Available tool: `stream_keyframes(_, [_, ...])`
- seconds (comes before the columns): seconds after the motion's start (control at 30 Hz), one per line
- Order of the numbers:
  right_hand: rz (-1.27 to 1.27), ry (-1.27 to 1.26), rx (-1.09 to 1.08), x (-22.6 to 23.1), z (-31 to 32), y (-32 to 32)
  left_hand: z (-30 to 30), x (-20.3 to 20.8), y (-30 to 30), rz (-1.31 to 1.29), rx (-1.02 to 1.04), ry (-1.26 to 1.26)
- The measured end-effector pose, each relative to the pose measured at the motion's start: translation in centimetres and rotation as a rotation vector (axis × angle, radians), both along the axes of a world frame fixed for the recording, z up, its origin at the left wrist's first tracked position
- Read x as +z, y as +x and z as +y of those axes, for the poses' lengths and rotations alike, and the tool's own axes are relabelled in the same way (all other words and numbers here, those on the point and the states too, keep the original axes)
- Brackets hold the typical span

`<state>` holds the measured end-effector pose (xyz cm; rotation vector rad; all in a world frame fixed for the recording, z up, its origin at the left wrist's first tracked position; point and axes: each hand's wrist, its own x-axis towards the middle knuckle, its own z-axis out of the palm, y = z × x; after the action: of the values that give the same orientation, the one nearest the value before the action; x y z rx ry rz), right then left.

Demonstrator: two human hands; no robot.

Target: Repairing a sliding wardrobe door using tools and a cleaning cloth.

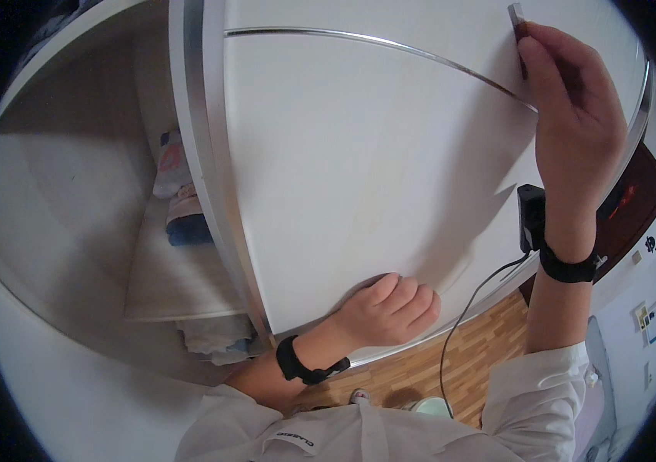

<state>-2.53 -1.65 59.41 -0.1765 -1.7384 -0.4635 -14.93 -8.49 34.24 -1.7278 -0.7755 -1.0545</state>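
Note:
My right hand (574, 100) is raised at the upper right, thumb and fingers pinched on a slim grey and dark bar (516, 14). Whether that bar is loose or fixed to the large white wardrobe door (358, 162) cannot be told. Low in front of the same door is my left hand (393, 308), its fingers curled into a fist with the back of the hand showing. Anything inside that fist is hidden. A thin chrome strip (366, 38) crosses the door's upper part.
Left of the door is an open wardrobe compartment (74, 177) with folded clothes (189, 229) on a shelf (174, 289). More clothes (220, 339) lie below. A black cable (459, 319) hangs from my right wrist. Underneath are a wooden floor (489, 335) and a pale round container (430, 406).

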Motion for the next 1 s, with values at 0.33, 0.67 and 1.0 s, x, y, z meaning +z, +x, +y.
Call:
stream_keyframes(0.33, [0.068,-0.154,0.028,0.5,-0.8,-0.6,-0.2,0.6,0.1,-0.001,0.004,0.008])
stream_keyframes(0.67, [-0.053,-0.331,0.025,2.4,-2.2,-0.1,-0.2,1.0,0.2,-0.032,-0.021,0.001])
stream_keyframes(1.0, [0.007,-0.375,-0.209,3.0,-3.8,-1.4,0.0,1.1,0.2,-0.035,-0.048,-0.02])
